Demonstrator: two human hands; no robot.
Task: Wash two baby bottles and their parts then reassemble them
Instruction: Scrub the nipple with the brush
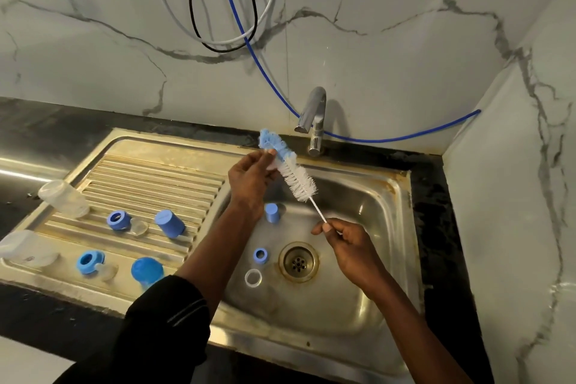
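Observation:
A bottle brush [293, 174] with white bristles and a blue tip is held slanted over the sink basin [367, 196]. My right hand [346, 246] pinches its thin wire handle. My left hand [249, 178] pinches something small and pale against the bristles near the blue tip. Two clear bottles [64, 199] [26, 249] lie on the draining board [149, 171]. Blue collars [117, 220] [89, 262], blue caps [170, 223] [146, 271] and clear teats [139, 225] [107, 270] lie beside them. In the basin are a blue cap [271, 212], a small blue ring [260, 255] and a white ring [253, 277].
A chrome tap [314, 115] stands behind the basin, with no water running. The drain [298, 262] sits in the basin's middle. White, black and blue hoses [246, 37] hang on the marble wall. A black counter [37, 121] surrounds the sink. A wall [511, 196] closes the right side.

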